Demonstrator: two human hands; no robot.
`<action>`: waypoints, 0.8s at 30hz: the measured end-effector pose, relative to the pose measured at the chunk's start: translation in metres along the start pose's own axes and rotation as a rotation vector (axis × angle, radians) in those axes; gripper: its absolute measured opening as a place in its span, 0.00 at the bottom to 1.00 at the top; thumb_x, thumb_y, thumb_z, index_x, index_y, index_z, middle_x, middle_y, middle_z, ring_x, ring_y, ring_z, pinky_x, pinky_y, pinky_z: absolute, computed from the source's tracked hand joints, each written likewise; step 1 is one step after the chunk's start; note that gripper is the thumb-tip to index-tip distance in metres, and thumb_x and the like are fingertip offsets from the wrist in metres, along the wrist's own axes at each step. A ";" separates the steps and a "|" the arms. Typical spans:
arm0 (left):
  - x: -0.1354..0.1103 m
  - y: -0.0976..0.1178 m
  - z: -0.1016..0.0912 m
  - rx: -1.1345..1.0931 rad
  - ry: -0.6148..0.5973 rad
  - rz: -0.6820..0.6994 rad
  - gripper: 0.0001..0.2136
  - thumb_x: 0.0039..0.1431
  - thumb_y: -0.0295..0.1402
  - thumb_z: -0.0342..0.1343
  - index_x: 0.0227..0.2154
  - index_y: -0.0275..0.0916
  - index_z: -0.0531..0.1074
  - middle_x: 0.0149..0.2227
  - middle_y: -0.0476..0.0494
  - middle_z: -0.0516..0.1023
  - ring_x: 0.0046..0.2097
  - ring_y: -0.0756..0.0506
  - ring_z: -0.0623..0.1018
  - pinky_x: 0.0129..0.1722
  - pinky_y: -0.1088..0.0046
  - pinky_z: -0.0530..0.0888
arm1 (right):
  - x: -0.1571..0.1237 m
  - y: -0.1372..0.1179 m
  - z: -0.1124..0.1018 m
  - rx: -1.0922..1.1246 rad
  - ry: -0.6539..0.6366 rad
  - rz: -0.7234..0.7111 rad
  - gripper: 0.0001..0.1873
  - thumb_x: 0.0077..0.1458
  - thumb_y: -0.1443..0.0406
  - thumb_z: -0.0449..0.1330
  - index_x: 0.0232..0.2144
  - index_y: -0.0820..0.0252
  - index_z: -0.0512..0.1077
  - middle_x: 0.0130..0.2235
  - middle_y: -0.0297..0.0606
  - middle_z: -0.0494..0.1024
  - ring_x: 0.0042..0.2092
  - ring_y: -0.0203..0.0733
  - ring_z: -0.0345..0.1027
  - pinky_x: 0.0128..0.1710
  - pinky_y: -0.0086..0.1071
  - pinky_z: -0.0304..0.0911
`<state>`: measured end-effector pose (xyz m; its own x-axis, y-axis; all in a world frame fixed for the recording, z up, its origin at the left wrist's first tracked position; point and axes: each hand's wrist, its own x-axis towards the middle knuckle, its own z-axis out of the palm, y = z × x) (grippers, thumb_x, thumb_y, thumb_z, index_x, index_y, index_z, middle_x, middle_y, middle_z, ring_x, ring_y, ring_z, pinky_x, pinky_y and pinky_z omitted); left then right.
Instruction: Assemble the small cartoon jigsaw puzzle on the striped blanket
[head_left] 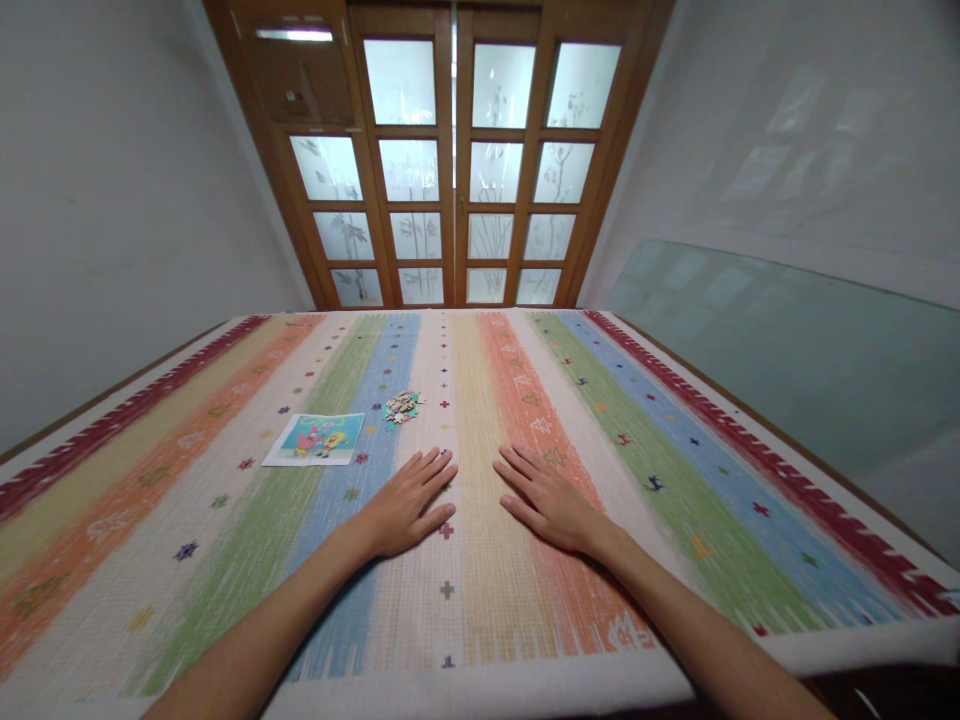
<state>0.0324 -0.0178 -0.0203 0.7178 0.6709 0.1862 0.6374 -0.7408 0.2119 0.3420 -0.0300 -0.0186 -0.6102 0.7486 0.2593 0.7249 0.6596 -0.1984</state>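
Note:
My left hand point(411, 503) lies palm down on the striped tablecloth point(480, 590), fingers stretched out and nothing in it. Opposite it, my right hand point(551, 500) rests flat on the cloth too, its fingers spread and holding nothing. A gap of bare cloth separates the two hands. Beyond my left hand is a small heap of jigsaw puzzle pieces point(403, 408). To the left of the heap, a printed cartoon picture point(316, 440) with a pink and a yellow figure lies flat. Neither hand touches the pieces or the picture.
The cloth-covered table spreads wide to both sides, its near edge under my forearms. At the far end stand wooden doors point(457, 200) with frosted glass panes. A sheet of glass point(795, 340) leans on the right wall point(847, 130); a pale wall point(127, 180) rises at left.

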 end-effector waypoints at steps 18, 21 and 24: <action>0.001 0.001 -0.001 0.006 -0.014 -0.010 0.28 0.75 0.49 0.42 0.72 0.43 0.54 0.74 0.39 0.53 0.74 0.38 0.52 0.73 0.51 0.53 | 0.002 -0.002 -0.006 -0.009 -0.033 -0.003 0.28 0.72 0.56 0.49 0.67 0.63 0.65 0.70 0.51 0.61 0.72 0.54 0.51 0.71 0.55 0.52; 0.001 0.002 -0.002 0.005 -0.013 -0.005 0.28 0.76 0.49 0.41 0.72 0.43 0.54 0.74 0.39 0.53 0.74 0.38 0.52 0.72 0.52 0.53 | 0.001 -0.001 -0.004 -0.013 -0.032 -0.006 0.28 0.71 0.56 0.50 0.67 0.64 0.65 0.70 0.51 0.61 0.72 0.54 0.51 0.71 0.54 0.52; 0.001 0.002 -0.001 0.001 -0.019 -0.008 0.28 0.76 0.49 0.41 0.72 0.42 0.55 0.74 0.38 0.52 0.74 0.38 0.52 0.73 0.51 0.53 | 0.001 0.000 -0.002 -0.020 -0.036 -0.008 0.29 0.71 0.57 0.50 0.67 0.66 0.65 0.70 0.53 0.61 0.72 0.55 0.51 0.70 0.55 0.52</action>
<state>0.0338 -0.0183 -0.0183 0.7182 0.6758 0.1659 0.6431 -0.7357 0.2125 0.3419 -0.0295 -0.0161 -0.6272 0.7452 0.2264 0.7257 0.6647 -0.1774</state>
